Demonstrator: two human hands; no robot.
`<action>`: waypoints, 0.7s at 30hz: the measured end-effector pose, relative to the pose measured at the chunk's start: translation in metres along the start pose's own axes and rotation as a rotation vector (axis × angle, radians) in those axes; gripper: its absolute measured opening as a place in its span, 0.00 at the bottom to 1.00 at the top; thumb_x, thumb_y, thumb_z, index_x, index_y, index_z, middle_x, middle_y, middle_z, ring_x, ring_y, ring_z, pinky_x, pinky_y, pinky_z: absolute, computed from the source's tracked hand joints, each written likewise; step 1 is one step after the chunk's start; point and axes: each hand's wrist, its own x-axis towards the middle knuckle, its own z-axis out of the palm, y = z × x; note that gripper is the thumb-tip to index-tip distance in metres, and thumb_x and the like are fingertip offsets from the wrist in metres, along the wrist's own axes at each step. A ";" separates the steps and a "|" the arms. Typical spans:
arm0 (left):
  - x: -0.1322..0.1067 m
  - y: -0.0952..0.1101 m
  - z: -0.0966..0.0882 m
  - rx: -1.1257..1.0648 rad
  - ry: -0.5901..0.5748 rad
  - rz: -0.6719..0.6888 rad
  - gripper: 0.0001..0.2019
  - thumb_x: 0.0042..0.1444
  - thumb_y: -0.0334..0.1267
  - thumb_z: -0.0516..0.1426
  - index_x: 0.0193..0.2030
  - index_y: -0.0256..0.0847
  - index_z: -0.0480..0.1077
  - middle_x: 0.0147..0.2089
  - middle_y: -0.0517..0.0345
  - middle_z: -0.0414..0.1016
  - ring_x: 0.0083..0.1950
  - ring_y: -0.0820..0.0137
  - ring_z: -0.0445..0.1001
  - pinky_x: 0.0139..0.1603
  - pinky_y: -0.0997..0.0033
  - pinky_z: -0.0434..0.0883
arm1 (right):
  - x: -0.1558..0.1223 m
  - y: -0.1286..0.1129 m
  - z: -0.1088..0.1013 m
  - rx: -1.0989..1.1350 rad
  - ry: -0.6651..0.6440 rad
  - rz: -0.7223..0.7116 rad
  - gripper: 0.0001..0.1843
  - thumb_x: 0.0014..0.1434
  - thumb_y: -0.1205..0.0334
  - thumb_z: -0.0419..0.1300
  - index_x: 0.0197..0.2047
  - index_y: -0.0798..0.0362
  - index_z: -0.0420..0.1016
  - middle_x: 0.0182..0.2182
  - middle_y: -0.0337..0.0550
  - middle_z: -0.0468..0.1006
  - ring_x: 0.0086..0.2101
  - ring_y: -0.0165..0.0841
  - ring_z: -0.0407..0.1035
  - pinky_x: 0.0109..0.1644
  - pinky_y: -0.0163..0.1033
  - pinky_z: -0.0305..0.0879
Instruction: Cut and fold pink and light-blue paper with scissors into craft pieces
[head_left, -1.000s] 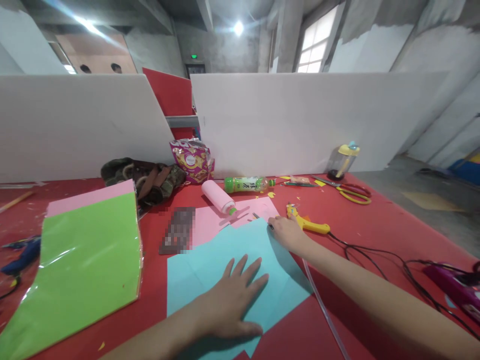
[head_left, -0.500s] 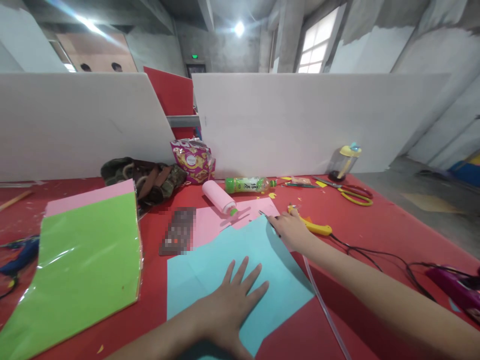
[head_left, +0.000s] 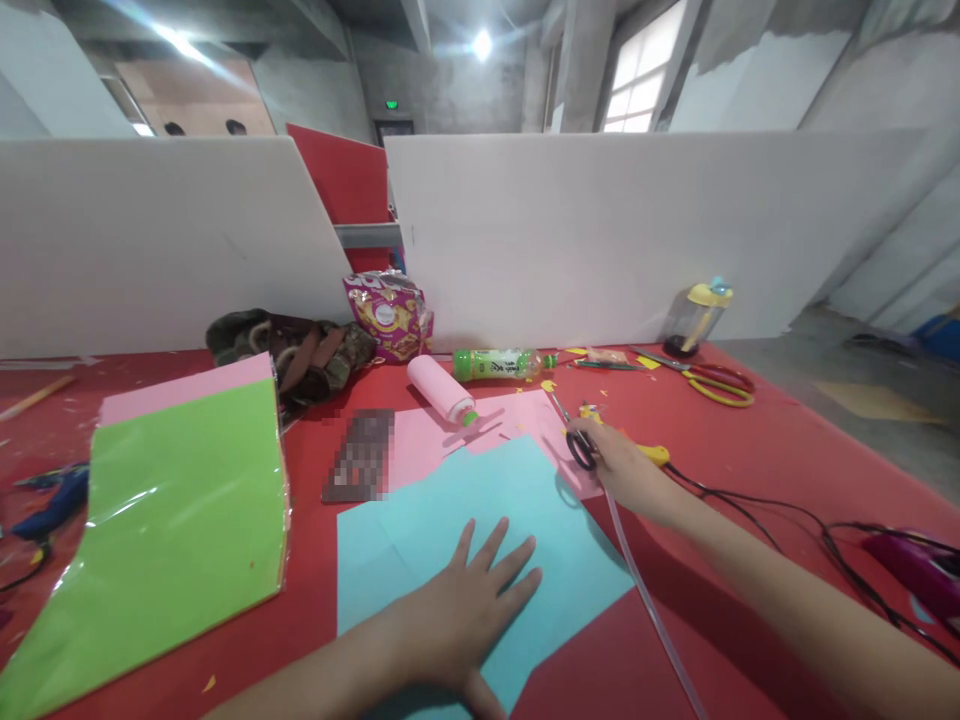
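Observation:
My left hand lies flat with fingers spread on a light blue sheet of paper. My right hand is closed on a pair of small scissors with black handles, held above the right edge of the blue sheet, blades pointing away from me. Under the blue sheet a pink sheet sticks out at the back. A yellow glue gun lies partly hidden behind my right hand. A clear tube or stick runs from below that hand toward the front edge.
A pink-wrapped bottle, a green-labelled bottle and a snack bag stand or lie at the back. Red-and-yellow-handled scissors and a tumbler are back right. Packed green paper lies left, beside a blurred dark object.
My right hand has moved slightly right, lifting the scissors so that their black handles show off the paper. My left hand stays flat on the blue sheet. The view has shifted a little.

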 end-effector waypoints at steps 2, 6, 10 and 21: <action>-0.002 0.006 -0.003 0.048 0.004 0.028 0.45 0.44 0.59 0.54 0.62 0.33 0.44 0.65 0.38 0.40 0.64 0.42 0.33 0.55 0.33 0.41 | -0.010 0.002 0.007 0.436 -0.058 0.056 0.31 0.45 0.80 0.43 0.52 0.48 0.56 0.34 0.39 0.66 0.26 0.26 0.67 0.32 0.36 0.67; -0.009 0.028 -0.018 0.176 0.007 0.076 0.28 0.47 0.43 0.57 0.55 0.38 0.57 0.58 0.45 0.60 0.58 0.52 0.56 0.55 0.43 0.54 | -0.032 -0.003 0.019 1.095 -0.162 0.175 0.21 0.50 0.64 0.54 0.48 0.46 0.57 0.31 0.35 0.62 0.28 0.28 0.70 0.36 0.42 0.70; -0.011 0.041 -0.022 0.323 0.007 0.088 0.19 0.51 0.35 0.55 0.51 0.38 0.60 0.54 0.46 0.64 0.53 0.53 0.62 0.47 0.50 0.65 | -0.049 -0.013 0.031 1.416 -0.280 0.266 0.25 0.44 0.58 0.63 0.45 0.46 0.60 0.31 0.34 0.65 0.32 0.32 0.73 0.44 0.45 0.68; -0.012 0.046 -0.023 0.420 -0.038 -0.002 0.12 0.57 0.32 0.48 0.47 0.37 0.64 0.48 0.48 0.70 0.47 0.56 0.69 0.42 0.54 0.68 | -0.056 -0.015 0.037 1.706 -0.283 0.454 0.19 0.49 0.62 0.57 0.45 0.51 0.61 0.30 0.42 0.77 0.31 0.33 0.75 0.39 0.39 0.69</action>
